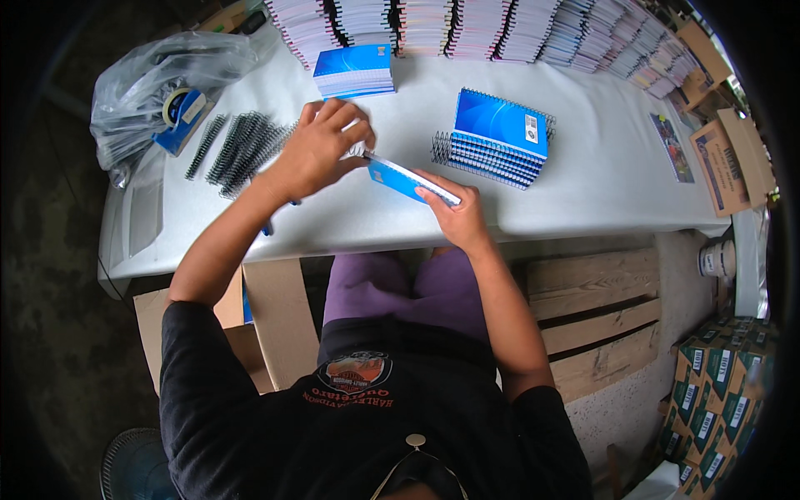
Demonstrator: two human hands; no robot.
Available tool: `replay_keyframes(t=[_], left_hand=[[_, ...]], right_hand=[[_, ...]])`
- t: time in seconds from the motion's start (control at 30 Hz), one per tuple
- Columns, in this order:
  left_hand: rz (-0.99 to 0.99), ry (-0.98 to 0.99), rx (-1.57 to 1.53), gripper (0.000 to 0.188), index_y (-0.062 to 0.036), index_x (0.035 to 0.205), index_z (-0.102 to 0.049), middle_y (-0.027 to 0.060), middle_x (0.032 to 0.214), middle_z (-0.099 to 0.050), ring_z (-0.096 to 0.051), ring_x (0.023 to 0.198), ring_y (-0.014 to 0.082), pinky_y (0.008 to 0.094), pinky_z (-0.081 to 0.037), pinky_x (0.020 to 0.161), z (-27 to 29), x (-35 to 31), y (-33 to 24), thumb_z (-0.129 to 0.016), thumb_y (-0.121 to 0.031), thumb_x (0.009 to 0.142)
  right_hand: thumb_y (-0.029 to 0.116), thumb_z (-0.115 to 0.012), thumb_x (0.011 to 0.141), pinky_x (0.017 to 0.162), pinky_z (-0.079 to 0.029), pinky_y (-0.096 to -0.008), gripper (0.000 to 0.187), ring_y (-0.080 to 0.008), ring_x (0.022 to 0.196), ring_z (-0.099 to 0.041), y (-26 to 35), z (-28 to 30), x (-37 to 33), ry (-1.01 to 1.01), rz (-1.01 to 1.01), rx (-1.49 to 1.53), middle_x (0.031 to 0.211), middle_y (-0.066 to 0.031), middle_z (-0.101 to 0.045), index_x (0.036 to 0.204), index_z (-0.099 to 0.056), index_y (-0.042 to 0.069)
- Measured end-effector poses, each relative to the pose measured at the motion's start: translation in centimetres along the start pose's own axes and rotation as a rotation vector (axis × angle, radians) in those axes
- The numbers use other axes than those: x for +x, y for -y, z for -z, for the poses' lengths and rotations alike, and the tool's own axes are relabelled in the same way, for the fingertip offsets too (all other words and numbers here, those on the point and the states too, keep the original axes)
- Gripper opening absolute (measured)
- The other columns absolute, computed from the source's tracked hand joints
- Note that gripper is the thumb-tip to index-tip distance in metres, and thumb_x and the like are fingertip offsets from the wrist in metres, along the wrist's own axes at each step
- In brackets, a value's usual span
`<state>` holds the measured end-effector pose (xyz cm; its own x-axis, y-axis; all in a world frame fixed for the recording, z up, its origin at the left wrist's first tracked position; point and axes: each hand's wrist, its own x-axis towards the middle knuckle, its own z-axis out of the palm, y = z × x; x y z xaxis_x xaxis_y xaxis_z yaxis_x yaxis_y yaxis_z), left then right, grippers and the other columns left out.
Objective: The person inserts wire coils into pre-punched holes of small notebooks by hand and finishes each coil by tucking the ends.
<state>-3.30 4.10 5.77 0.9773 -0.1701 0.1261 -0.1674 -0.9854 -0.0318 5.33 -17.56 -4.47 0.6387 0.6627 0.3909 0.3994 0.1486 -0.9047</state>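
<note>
My right hand [457,215] grips a thin blue-covered notebook [404,181] by its near right end, thumb on the cover, and holds it tilted above the table. At the notebook's far left end my left hand [329,140] is closed, thumb and fingers around a wire spiral coil [358,150] at the edge; how far the coil is threaded is hidden. Several loose black spiral coils [242,150] lie left of my left wrist. Beyond the hands sits a stack of blue booklets [354,71] without visible coils. To the right stands a pile of spiral-bound blue notebooks [500,125].
Tall rows of paper stacks [467,29] line the table's far edge. A clear plastic bag [125,92] and blue tape dispenser [179,121] lie at left. Cardboard boxes [721,167] stand at right, and an open carton [283,321] below the table. A wooden pallet [596,292] lies beside me.
</note>
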Motion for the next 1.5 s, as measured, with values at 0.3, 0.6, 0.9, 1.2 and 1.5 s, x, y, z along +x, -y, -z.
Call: replay_keyframes(t=[0.3,0.6,0.9,1.2,1.5], left_hand=[[0.030,-0.483,0.340,0.115,0.0138,0.136,-0.014,0.0369,0.141,-0.012,-0.004,0.135,0.0486,0.0585,0.006,0.104,-7.8,-5.3,-4.4,-0.036,-0.078,0.072],[0.250,-0.648,0.153,0.107,0.0123,0.136,-0.019,0.0373,0.141,-0.010,-0.003,0.134,0.0486,0.0618,0.002,0.103,-8.9,-6.0,-2.1,-0.035,-0.075,0.076],[0.002,-0.914,-0.066,0.114,0.0169,0.130,-0.027,0.0375,0.138,-0.019,-0.001,0.128,0.0592,0.0625,-0.002,0.103,-9.4,-5.2,-5.5,-0.041,-0.079,0.070],[0.100,-0.806,-0.030,0.101,0.0144,0.132,-0.021,0.0347,0.143,-0.011,-0.020,0.130,0.0515,0.0548,-0.018,0.105,-9.1,-2.6,-6.9,-0.051,-0.066,0.078],[-0.124,-0.562,-0.310,0.118,0.0213,0.130,-0.017,0.0456,0.133,-0.012,-0.019,0.125,0.0593,0.0665,-0.025,0.093,-14.5,-5.2,-6.4,-0.043,-0.077,0.071]], right_hand=[[-0.002,-0.063,0.081,0.068,-0.051,-0.0301,0.025,-0.0248,0.078,-0.067,1.2,-2.7,-2.6,-0.085,0.138,-0.044,0.093,-0.0154,-0.067,0.105,-0.063,-0.001],[-0.006,-0.059,0.078,0.071,-0.052,-0.0328,0.030,-0.0289,0.082,-0.066,1.3,-4.2,-3.4,-0.044,0.240,-0.050,0.096,-0.0158,-0.066,0.107,-0.063,0.002],[-0.009,-0.059,0.072,0.072,-0.053,-0.0358,0.043,-0.0291,0.086,-0.066,1.0,-4.0,-3.2,0.015,0.319,-0.098,0.102,-0.0152,-0.065,0.112,-0.061,0.005],[-0.006,-0.059,0.074,0.074,-0.053,-0.0349,0.045,-0.0280,0.089,-0.065,0.5,-3.7,-2.9,-0.042,0.347,-0.175,0.105,-0.0139,-0.064,0.117,-0.057,0.007],[0.005,-0.061,0.081,0.077,-0.053,-0.0340,0.066,-0.0294,0.092,-0.065,0.9,-3.9,-2.4,0.017,0.179,-0.043,0.108,-0.0106,-0.064,0.138,-0.029,0.008]])
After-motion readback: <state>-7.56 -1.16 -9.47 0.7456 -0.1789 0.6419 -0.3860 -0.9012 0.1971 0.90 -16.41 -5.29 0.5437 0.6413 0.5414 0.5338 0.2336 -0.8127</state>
